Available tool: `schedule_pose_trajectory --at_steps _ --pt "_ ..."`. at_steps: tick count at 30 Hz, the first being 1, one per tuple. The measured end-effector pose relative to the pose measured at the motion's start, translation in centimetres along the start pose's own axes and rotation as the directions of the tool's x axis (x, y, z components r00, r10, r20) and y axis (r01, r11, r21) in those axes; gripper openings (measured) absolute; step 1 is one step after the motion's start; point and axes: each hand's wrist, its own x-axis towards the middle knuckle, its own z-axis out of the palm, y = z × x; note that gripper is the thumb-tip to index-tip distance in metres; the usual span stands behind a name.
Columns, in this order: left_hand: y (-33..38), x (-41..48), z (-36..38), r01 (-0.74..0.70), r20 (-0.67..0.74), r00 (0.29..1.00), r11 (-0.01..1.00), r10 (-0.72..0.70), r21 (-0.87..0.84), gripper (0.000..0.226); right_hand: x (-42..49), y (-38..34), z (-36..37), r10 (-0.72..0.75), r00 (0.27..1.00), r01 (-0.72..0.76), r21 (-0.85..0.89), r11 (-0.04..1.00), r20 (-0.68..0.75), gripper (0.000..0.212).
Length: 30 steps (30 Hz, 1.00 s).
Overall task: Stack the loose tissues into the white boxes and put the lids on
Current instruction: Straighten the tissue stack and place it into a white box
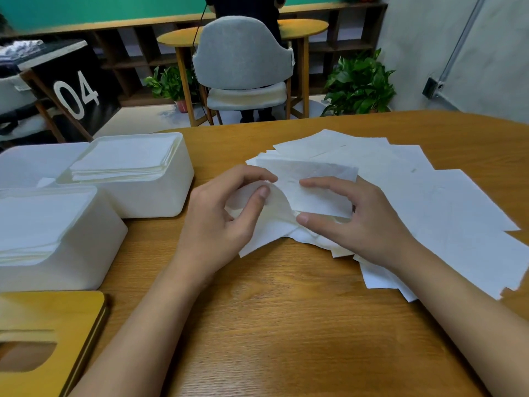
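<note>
Loose white tissues (415,196) lie spread over the right half of the wooden table (286,325). My left hand (217,222) pinches the left edge of one tissue (315,181) lifted off the pile, thumb against fingers. My right hand (355,222) grips the same tissue's right part between thumb and fingers. Two lidless white boxes stand at the left, both holding stacked tissues: one further back (160,196), one nearer (86,253). A wooden lid (57,316) with an oval slot lies at the bottom left.
A third white container (25,161) sits behind the boxes at the far left. Beyond the table stand a grey chair (243,55), a round wooden table, potted plants (357,84) and a black box marked 04 (74,90). A person's legs show behind the chair.
</note>
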Motion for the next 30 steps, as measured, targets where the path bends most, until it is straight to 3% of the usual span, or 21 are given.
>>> schedule_pose_trajectory --at_steps 5,8,10,15,18,24,30 --pt "0.0 -0.1 -0.4 0.126 0.164 0.979 0.991 -0.117 -0.047 0.011 -0.1 0.3 0.3 -0.044 0.999 0.045 -0.044 0.998 0.024 0.042" --pt "0.0 0.1 -0.5 0.25 0.218 0.948 0.966 -0.231 -0.066 0.031 0.0 0.4 0.5 -0.033 0.999 0.033 -0.038 0.999 0.005 0.036" --pt "-0.4 0.2 -0.4 0.323 0.237 0.92 0.946 -0.311 -0.011 0.03 0.1 0.5 0.6 -0.016 1.0 0.016 -0.039 0.999 -0.003 0.035" --pt "-1.8 0.0 0.3 0.368 0.191 0.891 0.902 -0.411 0.226 0.012 0.1 0.4 0.5 0.01 0.998 -0.011 -0.019 1.0 -0.055 0.033" --pt "-2.7 -0.1 0.4 0.345 0.216 0.87 0.861 -0.443 0.374 0.017 0.1 0.4 0.5 0.017 0.998 -0.019 -0.029 0.999 -0.063 0.032" --pt "-2.7 0.1 -0.2 0.472 0.195 0.811 0.814 -0.552 0.338 0.035 0.2 0.5 0.5 0.037 0.998 -0.039 -0.037 0.999 -0.06 0.032" --pt "-2.7 0.6 -0.8 0.568 0.274 0.735 0.784 -0.62 0.251 0.002 0.3 0.5 0.5 0.046 0.992 -0.043 0.029 0.999 -0.119 0.031"
